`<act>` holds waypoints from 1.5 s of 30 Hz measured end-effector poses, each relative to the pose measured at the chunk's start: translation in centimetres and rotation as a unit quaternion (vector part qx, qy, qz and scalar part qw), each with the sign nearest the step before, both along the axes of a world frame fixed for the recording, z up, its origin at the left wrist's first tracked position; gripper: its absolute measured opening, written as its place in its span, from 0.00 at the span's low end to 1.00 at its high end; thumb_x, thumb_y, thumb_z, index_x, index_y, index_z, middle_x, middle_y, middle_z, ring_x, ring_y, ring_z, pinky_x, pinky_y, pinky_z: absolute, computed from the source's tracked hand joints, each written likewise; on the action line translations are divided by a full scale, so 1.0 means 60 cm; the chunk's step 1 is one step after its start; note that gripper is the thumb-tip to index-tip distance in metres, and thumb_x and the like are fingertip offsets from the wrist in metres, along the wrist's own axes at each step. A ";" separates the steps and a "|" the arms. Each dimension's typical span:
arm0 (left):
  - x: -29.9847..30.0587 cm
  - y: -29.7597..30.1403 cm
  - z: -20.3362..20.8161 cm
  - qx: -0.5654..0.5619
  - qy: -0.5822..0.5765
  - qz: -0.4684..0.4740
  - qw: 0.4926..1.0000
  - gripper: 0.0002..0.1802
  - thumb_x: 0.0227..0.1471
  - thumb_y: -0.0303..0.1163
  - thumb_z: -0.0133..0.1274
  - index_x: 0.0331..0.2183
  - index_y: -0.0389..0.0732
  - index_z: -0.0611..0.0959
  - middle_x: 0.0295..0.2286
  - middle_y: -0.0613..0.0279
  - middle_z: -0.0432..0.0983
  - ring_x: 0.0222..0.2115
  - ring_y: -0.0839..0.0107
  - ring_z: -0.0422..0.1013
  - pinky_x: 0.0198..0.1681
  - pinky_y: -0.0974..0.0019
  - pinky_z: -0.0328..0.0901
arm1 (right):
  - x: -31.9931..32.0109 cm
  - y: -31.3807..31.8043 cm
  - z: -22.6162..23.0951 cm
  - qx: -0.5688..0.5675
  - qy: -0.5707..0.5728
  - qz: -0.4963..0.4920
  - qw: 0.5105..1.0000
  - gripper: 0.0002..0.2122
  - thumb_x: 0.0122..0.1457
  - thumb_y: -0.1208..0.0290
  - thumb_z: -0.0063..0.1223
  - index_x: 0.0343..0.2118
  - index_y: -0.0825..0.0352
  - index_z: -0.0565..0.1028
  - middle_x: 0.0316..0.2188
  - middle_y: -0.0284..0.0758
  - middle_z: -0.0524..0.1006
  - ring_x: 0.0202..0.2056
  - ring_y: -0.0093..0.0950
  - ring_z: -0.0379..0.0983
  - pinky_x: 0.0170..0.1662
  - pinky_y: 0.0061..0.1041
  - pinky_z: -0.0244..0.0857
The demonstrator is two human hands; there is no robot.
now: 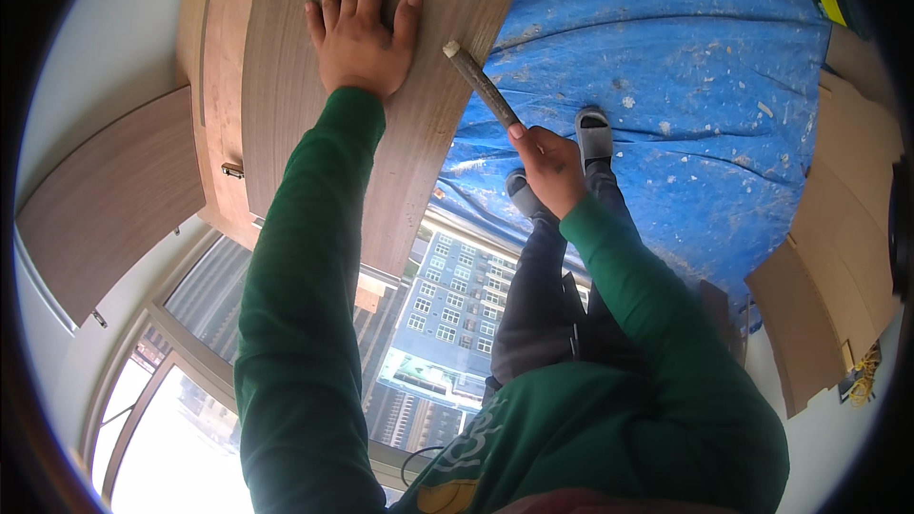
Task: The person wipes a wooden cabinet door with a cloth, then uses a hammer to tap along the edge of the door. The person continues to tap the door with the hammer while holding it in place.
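Green fabric sleeves (300,324), slender rough stick (484,86), flat wood-grained panel (416,138)

Brown wood-grain panel (409,138), green sleeves (305,295)

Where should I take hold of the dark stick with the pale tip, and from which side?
Grip the stick probably at its lower end, coming from the lower right, where the right hand holds it. It is long, straight and slanted up-left, its pale tip toward the wood-grain panel, so gripping there leaves most of the shaft free.
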State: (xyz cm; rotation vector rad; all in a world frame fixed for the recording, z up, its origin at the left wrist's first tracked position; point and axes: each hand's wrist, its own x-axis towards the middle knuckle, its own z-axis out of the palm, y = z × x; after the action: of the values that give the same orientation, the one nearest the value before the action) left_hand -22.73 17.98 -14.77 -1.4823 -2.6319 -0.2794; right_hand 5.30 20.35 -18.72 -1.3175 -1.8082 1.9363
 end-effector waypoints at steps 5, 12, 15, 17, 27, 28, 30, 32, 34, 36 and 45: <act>0.003 0.002 -0.002 0.010 -0.003 -0.004 1.000 0.39 0.64 0.58 0.43 0.68 0.49 0.65 0.69 0.58 0.56 0.71 0.56 0.48 0.72 0.44 0.38 | -0.117 0.098 0.017 -0.039 0.025 -0.036 0.998 0.27 0.68 0.48 0.54 0.23 0.71 0.77 0.14 0.37 0.69 0.19 0.23 0.62 0.25 0.30 0.59; -0.001 -0.002 0.001 -0.010 0.011 0.013 1.000 0.38 0.64 0.58 0.42 0.68 0.49 0.64 0.69 0.58 0.55 0.71 0.56 0.48 0.73 0.44 0.37 | -0.010 -0.005 0.036 0.006 0.000 -0.011 1.000 0.28 0.68 0.47 0.53 0.21 0.71 0.74 0.14 0.35 0.67 0.19 0.22 0.62 0.25 0.29 0.58; -0.001 -0.002 0.000 -0.005 0.015 0.008 1.000 0.38 0.64 0.59 0.41 0.68 0.49 0.64 0.69 0.58 0.55 0.71 0.56 0.48 0.73 0.44 0.37 | -0.028 0.014 0.035 0.030 -0.042 0.013 0.999 0.30 0.68 0.45 0.52 0.20 0.71 0.72 0.14 0.34 0.66 0.19 0.24 0.62 0.25 0.30 0.59; 0.005 0.003 -0.003 -0.004 0.013 0.004 1.000 0.38 0.65 0.59 0.41 0.68 0.49 0.64 0.69 0.58 0.55 0.71 0.56 0.48 0.73 0.44 0.37 | -0.099 0.089 0.019 0.005 -0.023 -0.066 0.998 0.32 0.67 0.41 0.50 0.19 0.70 0.71 0.14 0.38 0.65 0.19 0.30 0.58 0.25 0.35 0.58; 0.000 0.002 0.006 -0.016 0.004 0.014 1.000 0.38 0.65 0.57 0.42 0.68 0.48 0.64 0.69 0.58 0.55 0.71 0.56 0.47 0.73 0.45 0.36 | -0.009 0.014 0.036 -0.057 -0.050 -0.008 0.997 0.30 0.68 0.43 0.51 0.24 0.71 0.78 0.14 0.38 0.70 0.19 0.30 0.68 0.26 0.35 0.62; 0.000 0.001 0.004 -0.014 0.002 0.014 1.000 0.38 0.65 0.57 0.42 0.68 0.48 0.64 0.69 0.58 0.55 0.71 0.56 0.47 0.73 0.45 0.36 | -0.017 0.021 0.015 -0.020 -0.035 -0.004 0.999 0.30 0.68 0.43 0.51 0.25 0.71 0.79 0.14 0.38 0.70 0.19 0.30 0.69 0.26 0.35 0.63; 0.001 0.004 -0.001 -0.008 0.000 0.009 1.000 0.38 0.64 0.57 0.42 0.68 0.48 0.64 0.69 0.58 0.55 0.71 0.56 0.47 0.73 0.44 0.36 | -0.083 0.096 0.015 -0.043 -0.037 -0.026 0.998 0.31 0.69 0.43 0.48 0.21 0.71 0.75 0.14 0.38 0.69 0.19 0.30 0.67 0.25 0.36 0.62; 0.002 0.006 0.002 -0.007 0.000 0.006 1.000 0.38 0.64 0.56 0.43 0.68 0.48 0.64 0.69 0.58 0.55 0.71 0.56 0.47 0.73 0.44 0.36 | -0.136 0.162 0.041 -0.092 0.006 -0.070 0.993 0.31 0.69 0.43 0.48 0.18 0.68 0.70 0.13 0.33 0.67 0.18 0.25 0.63 0.24 0.32 0.59; -0.002 0.004 0.002 -0.010 0.000 0.010 1.000 0.38 0.64 0.57 0.43 0.68 0.48 0.65 0.69 0.58 0.55 0.71 0.56 0.47 0.73 0.44 0.36 | -0.127 0.154 0.031 -0.052 0.001 -0.056 0.997 0.31 0.69 0.42 0.47 0.19 0.68 0.71 0.14 0.32 0.66 0.19 0.23 0.60 0.24 0.30 0.57; -0.003 0.003 0.000 -0.010 -0.001 0.009 1.000 0.38 0.64 0.57 0.43 0.68 0.48 0.65 0.69 0.58 0.55 0.71 0.56 0.47 0.73 0.44 0.36 | -0.090 0.125 0.016 -0.063 0.000 -0.046 0.997 0.30 0.69 0.43 0.48 0.21 0.69 0.71 0.15 0.32 0.66 0.19 0.22 0.58 0.24 0.30 0.55; -0.002 0.003 0.006 -0.006 -0.019 0.003 1.000 0.39 0.64 0.57 0.43 0.68 0.46 0.65 0.69 0.55 0.55 0.71 0.54 0.47 0.72 0.42 0.35 | 0.005 0.015 -0.020 -0.016 0.030 -0.008 0.999 0.26 0.69 0.47 0.51 0.29 0.70 0.79 0.15 0.33 0.64 0.20 0.24 0.58 0.24 0.31 0.57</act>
State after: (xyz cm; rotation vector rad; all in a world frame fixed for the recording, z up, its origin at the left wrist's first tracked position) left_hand -22.85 18.14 -14.43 -1.4871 -2.6711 -0.2944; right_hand 5.57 21.24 -19.93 -1.2659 -1.7417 1.9815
